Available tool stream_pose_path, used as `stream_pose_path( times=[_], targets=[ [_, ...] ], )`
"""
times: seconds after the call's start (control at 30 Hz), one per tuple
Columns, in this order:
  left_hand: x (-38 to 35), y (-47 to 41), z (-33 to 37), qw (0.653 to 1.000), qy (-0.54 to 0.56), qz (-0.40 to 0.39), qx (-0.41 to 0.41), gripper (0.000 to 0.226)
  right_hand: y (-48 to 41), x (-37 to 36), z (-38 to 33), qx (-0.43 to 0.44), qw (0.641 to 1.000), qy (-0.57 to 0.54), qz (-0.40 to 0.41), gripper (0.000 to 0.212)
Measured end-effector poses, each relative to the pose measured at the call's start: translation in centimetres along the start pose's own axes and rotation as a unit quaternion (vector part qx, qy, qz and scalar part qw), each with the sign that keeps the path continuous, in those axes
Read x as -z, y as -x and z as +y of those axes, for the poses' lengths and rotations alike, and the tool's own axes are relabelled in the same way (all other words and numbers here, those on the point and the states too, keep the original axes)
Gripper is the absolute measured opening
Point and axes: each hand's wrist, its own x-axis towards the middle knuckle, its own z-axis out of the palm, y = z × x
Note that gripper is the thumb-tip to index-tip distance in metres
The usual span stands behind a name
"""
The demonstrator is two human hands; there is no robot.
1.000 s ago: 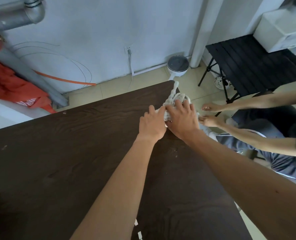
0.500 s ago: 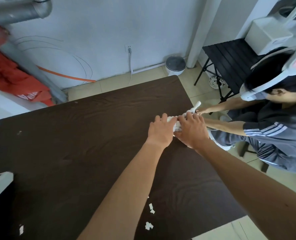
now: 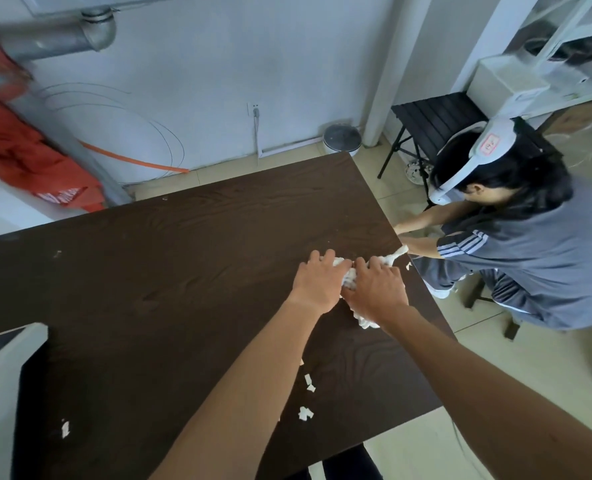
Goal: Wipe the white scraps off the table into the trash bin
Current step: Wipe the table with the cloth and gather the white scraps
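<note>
While both palms press down side by side on a white cloth [image 3: 347, 276], the left hand [image 3: 317, 284] and right hand [image 3: 374, 292] sit near the right edge of the dark wood table [image 3: 170, 258]. Fingers of both curl over the bunched fabric, so each hand is clenched on the cloth w/ knuckles up; thumbs almost touching in the middle. Cloth pokes out btwn the hands, trails out below the right wrist, and a twisted tail [image 3: 396, 255] sticks out beyond the right fingertips toward the table edge.

White scraps [image 3: 306, 412]: a few lie on the tabletop back behind the grip, alongside the left forearm, well apart from the cloth. One more scrap [image 3: 65, 428] sits far off to the left of the grip, near the table's near-left part. A tiny bit [image 3: 408, 266] shows just past the right hand at the edge.

Beyond the right hand, off the table, a second person [image 3: 529, 258] in a grey striped top crouches w/ a white headset, arms reaching toward the table edge close to the cloth tail. What those hands hold: can't tell. Trash bin not made out for sure.
</note>
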Motion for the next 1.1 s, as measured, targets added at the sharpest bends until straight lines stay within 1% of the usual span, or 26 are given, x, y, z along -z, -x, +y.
stream_pose_path(
  times=[0.17, 0.33, 0.5, 0.57, 0.67, 0.73, 0.87, 0.93, 1.0, 1.1],
  targets=[
    [-0.6, 2.8, 0.0, 1.0, -0.005, 0.004, -0.01, 0.062, 2.6, -0.6, -1.8, -0.019, 0.999, -0.003, -0.041, 0.057],
    [-1.0, 5.4, -1.0, 0.999, -0.002, 0.0, -0.032, 0.059, 4.8, -0.5, -4.0, 0.013, 0.996, 0.03, -0.078, 0.057],
    [-1.5, 7.8, -2.1, 0.999, 0.036, -0.019, -0.016, 0.061, 6.4, -0.2, -6.0, 0.04, 0.993, 0.044, -0.101, 0.056],
    [-1.4, 8.4, -2.4, 0.999, 0.033, -0.009, -0.022, 0.061, 6.6, -0.3, -6.2, 0.047, 0.992, 0.037, -0.108, 0.06],
    [-1.3, 8.6, -3.1, 0.998, -0.008, 0.023, -0.059, 0.062, 6.3, 0.0, -5.5, 0.035, 0.991, -0.006, -0.127, 0.069],
    [-1.1, 8.4, -3.6, 0.996, -0.023, 0.044, -0.069, 0.063, 5.9, 0.7, -4.8, 0.047, 0.992, -0.019, -0.117, 0.072],
    [-0.4, 7.1, -4.4, 0.996, -0.017, 0.078, -0.034, 0.061, 4.6, 2.5, -3.8, 0.119, 0.992, -0.005, -0.05, 0.075],
    [0.0, 6.4, -4.7, 0.996, -0.009, 0.083, -0.002, 0.061, 3.1, 3.1, -3.5, 0.156, 0.986, 0.012, -0.052, 0.075],
    [0.2, 5.8, -4.9, 0.996, 0.018, 0.08, 0.043, 0.064, 1.2, 3.8, -3.2, 0.188, 0.98, 0.046, -0.046, 0.072],
    [0.4, 4.9, -5.2, 0.987, 0.061, 0.085, 0.123, 0.064, -2.0, 4.7, -3.5, 0.226, 0.971, 0.082, 0.003, 0.061]
  ],
)
